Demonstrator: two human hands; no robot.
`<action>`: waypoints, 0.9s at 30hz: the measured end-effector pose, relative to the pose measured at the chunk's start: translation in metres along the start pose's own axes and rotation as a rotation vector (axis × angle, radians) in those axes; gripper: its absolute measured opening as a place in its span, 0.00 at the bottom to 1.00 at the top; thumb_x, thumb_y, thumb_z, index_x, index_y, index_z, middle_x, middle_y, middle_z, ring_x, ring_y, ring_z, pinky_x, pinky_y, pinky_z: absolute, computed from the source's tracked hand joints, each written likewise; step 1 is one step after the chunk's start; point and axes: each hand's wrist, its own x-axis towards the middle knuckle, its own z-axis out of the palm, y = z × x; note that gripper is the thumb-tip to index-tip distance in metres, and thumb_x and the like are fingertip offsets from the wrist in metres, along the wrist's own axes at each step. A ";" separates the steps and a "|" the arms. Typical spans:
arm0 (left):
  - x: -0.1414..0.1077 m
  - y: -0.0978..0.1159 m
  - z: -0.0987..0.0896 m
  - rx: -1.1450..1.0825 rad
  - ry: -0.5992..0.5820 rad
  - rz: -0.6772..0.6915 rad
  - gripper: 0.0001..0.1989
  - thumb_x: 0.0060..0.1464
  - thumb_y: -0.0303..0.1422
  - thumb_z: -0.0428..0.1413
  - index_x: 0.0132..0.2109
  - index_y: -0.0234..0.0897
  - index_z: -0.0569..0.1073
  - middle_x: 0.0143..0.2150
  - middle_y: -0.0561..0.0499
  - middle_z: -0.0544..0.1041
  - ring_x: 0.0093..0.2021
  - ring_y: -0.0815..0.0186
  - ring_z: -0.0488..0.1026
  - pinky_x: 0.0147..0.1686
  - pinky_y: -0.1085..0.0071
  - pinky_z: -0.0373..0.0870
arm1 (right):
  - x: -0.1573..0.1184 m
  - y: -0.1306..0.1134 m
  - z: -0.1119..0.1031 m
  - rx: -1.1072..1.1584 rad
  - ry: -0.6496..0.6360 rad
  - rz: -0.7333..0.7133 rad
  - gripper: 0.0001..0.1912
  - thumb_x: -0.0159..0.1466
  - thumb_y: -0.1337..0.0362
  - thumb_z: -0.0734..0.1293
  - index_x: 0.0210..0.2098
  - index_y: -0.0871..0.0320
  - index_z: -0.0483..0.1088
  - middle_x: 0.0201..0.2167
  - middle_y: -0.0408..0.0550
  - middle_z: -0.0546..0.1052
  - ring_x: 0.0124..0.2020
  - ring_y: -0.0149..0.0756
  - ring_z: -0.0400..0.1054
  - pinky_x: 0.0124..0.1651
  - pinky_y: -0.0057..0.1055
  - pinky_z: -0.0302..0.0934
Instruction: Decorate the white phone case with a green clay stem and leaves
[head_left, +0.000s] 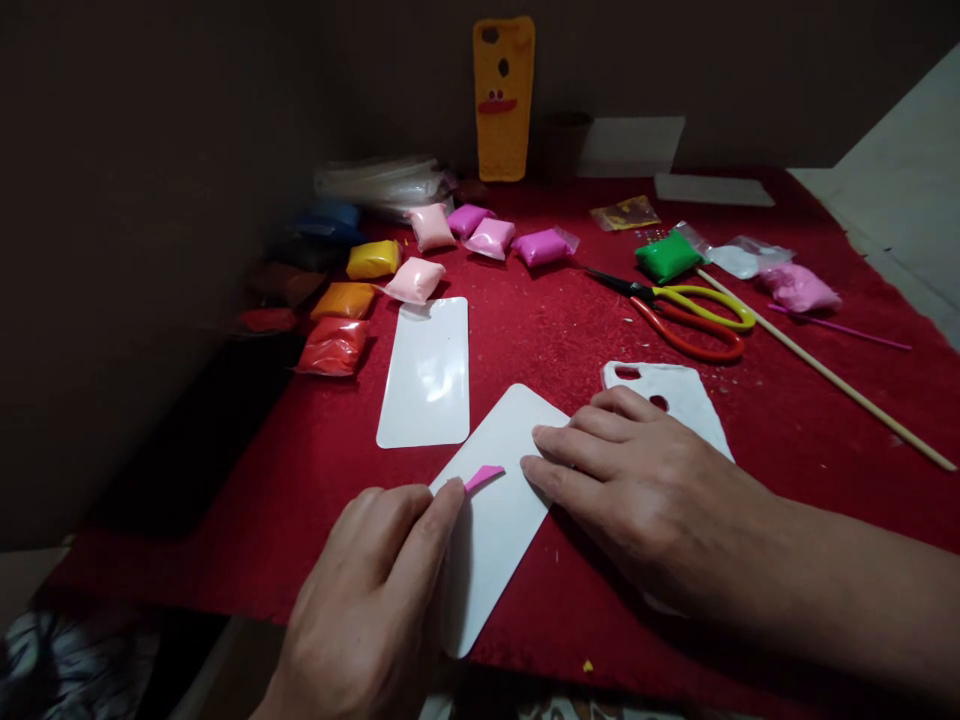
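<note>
A white rounded card (501, 540) lies tilted at the front of the red cloth. My left hand (367, 590) is closed at its left edge, pinching a small pink pointed tool (484, 478) whose tip is over the card. On the card's right edge rest the fingertips of my right hand (637, 480), which is spread palm down and holds nothing. Partly under that hand is a white phone case (690, 395) with holes near its top. A second white card (427, 375) lies flat behind my left hand.
Scissors (675, 310) and a wooden stick (832, 375) lie at the right. Colored clay packets, such as a red one (334, 347) and a green one (669, 257), are spread behind. A yellow phone case (504, 130) stands at the back.
</note>
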 end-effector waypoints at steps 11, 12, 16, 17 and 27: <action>-0.004 -0.003 -0.004 -0.024 -0.028 0.050 0.22 0.61 0.26 0.46 0.62 0.42 0.62 0.44 0.46 0.73 0.39 0.62 0.70 0.37 0.64 0.71 | -0.001 0.000 0.000 -0.010 0.015 -0.016 0.15 0.62 0.73 0.58 0.44 0.63 0.73 0.40 0.54 0.75 0.37 0.44 0.64 0.44 0.43 0.50; -0.005 -0.004 -0.003 -0.023 -0.027 0.045 0.22 0.61 0.26 0.46 0.61 0.42 0.63 0.44 0.46 0.73 0.39 0.62 0.70 0.37 0.64 0.72 | -0.001 0.000 0.000 -0.006 0.012 -0.016 0.15 0.63 0.72 0.58 0.44 0.63 0.73 0.40 0.54 0.75 0.37 0.44 0.64 0.44 0.43 0.50; -0.006 -0.006 0.001 -0.013 -0.022 0.007 0.22 0.61 0.24 0.46 0.60 0.44 0.64 0.44 0.47 0.73 0.40 0.62 0.71 0.38 0.65 0.73 | 0.000 0.000 0.000 -0.007 0.013 -0.011 0.16 0.63 0.72 0.58 0.44 0.64 0.74 0.39 0.54 0.75 0.37 0.44 0.64 0.43 0.43 0.50; -0.006 -0.005 0.001 -0.015 -0.017 0.004 0.22 0.61 0.24 0.46 0.60 0.44 0.64 0.44 0.47 0.74 0.40 0.62 0.71 0.38 0.65 0.73 | 0.000 0.000 0.000 -0.012 0.014 -0.011 0.15 0.63 0.72 0.58 0.44 0.64 0.74 0.39 0.54 0.75 0.36 0.44 0.64 0.43 0.43 0.50; -0.003 0.000 -0.004 -0.015 -0.002 -0.003 0.22 0.61 0.24 0.46 0.60 0.46 0.64 0.44 0.47 0.74 0.41 0.61 0.72 0.37 0.65 0.72 | -0.001 0.000 0.000 -0.017 0.008 -0.016 0.15 0.63 0.72 0.58 0.45 0.63 0.73 0.40 0.55 0.75 0.37 0.44 0.64 0.45 0.43 0.50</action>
